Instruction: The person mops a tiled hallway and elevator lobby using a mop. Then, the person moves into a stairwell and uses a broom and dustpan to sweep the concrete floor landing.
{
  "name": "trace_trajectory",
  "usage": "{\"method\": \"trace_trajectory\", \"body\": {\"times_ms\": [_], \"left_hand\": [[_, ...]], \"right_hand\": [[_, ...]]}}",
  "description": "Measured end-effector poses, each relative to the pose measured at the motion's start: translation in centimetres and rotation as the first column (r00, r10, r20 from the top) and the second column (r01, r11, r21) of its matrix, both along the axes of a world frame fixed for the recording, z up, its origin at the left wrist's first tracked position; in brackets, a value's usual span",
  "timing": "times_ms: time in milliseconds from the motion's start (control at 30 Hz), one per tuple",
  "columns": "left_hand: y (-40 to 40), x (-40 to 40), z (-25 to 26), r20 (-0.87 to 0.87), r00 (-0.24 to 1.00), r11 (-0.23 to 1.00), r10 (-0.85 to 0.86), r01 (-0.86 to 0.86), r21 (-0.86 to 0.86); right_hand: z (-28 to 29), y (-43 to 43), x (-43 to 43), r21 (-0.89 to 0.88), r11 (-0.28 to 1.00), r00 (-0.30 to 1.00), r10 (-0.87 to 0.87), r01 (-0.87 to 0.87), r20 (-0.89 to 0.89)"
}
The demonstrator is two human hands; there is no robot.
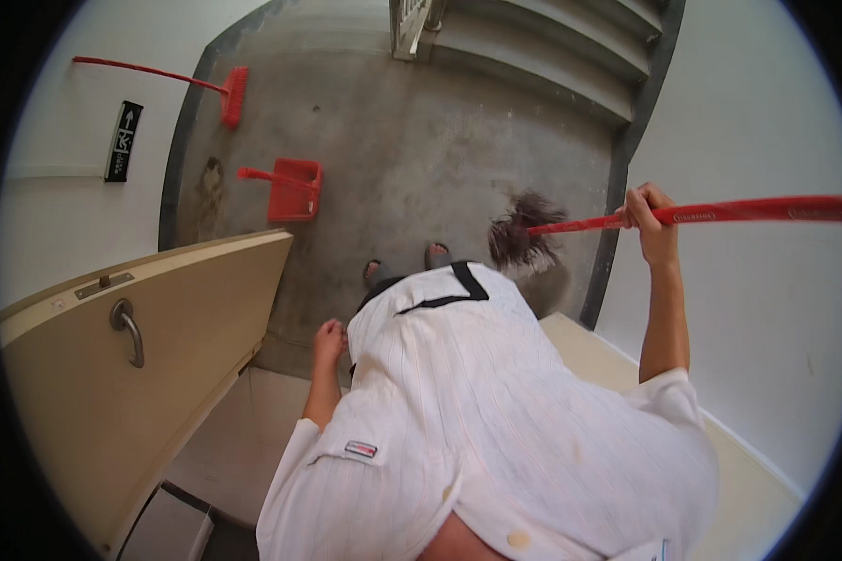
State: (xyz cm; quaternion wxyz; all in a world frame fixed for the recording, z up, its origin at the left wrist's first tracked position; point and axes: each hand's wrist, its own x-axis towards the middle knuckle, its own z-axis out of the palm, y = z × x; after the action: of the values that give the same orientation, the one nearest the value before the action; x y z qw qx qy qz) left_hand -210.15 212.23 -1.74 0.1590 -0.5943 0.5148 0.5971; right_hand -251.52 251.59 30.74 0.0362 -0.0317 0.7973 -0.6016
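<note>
My right hand (pixel 649 214) grips the red handle of a mop (pixel 751 209), which runs out past the right edge of the view. Dark, stringy strands form the mop head (pixel 525 230), down on the concrete floor in front of my right foot. My left hand (pixel 330 341) hangs at my side by the white shirt, fingers curled, with nothing seen in it. A red dustpan (pixel 295 203) with an upright handle stands on the floor ahead to the left. Beyond it a red broom (pixel 234 98) leans with its handle against the wall.
Concrete steps (pixel 533 63) rise at the upper right beside a railing (pixel 408 28). A beige door (pixel 147 350) with a metal lever handle stands open at my left. An exit sign (pixel 123 142) is on the left wall; a white wall rises at right.
</note>
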Motion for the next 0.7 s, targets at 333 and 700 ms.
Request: {"method": "trace_trajectory", "body": {"times_ms": [333,700], "left_hand": [[-0.5,1.2,-0.1,0.062,0.998,1.000,-0.008,0.010,-0.028],[-1.4,1.7,-0.1,-0.061,0.997,0.997,-0.040,0.036,-0.067]], "right_hand": [[16.7,0.2,0.7,-0.339,0.818,0.821,0.256,-0.465,-0.510],[14.0,3.6,-4.2,-0.231,0.968,0.937,0.015,-0.102,-0.350]]}}
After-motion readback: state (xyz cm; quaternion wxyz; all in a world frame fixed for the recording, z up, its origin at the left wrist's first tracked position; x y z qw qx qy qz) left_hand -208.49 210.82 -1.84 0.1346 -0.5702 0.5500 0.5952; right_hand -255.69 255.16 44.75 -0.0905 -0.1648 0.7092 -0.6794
